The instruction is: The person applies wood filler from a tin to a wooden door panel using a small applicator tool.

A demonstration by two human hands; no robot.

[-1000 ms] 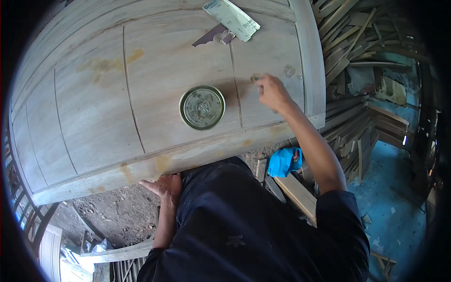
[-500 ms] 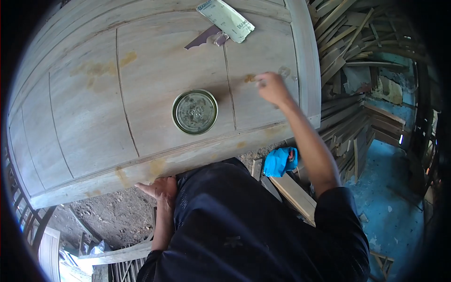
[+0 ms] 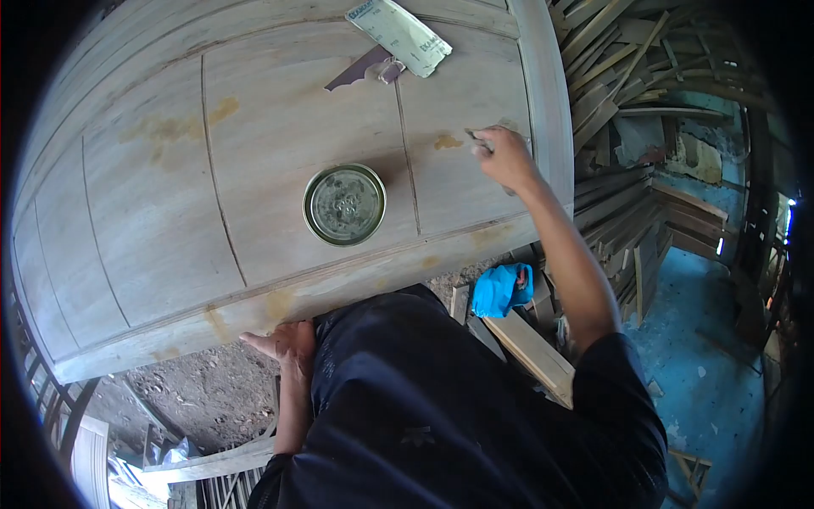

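Note:
Over the right part of a pale wooden panel (image 3: 297,110), my right hand (image 3: 507,159) is closed on a small dark tool whose shape is mostly hidden. A yellowish-brown patch (image 3: 448,142) marks the wood just left of its tip. My left hand (image 3: 287,341) rests by the panel's near edge with its fingers apart, holding nothing. Between the hands, a round metal can (image 3: 345,204) stands on the panel. Sandpaper sheets (image 3: 403,38) lie at the top, beside a torn purplish piece (image 3: 360,69).
A blue plastic bag (image 3: 502,290) sits below the panel's near edge, by a wooden plank (image 3: 530,352). Stacked wood strips (image 3: 610,64) fill the right side, above a worn blue floor (image 3: 691,339). Bare soil (image 3: 203,390) shows at the lower left.
My right hand has moved slightly right, away from the brown patch, and the small tool's tip now shows. The whole view has shifted slightly; my left hand stays by the edge.

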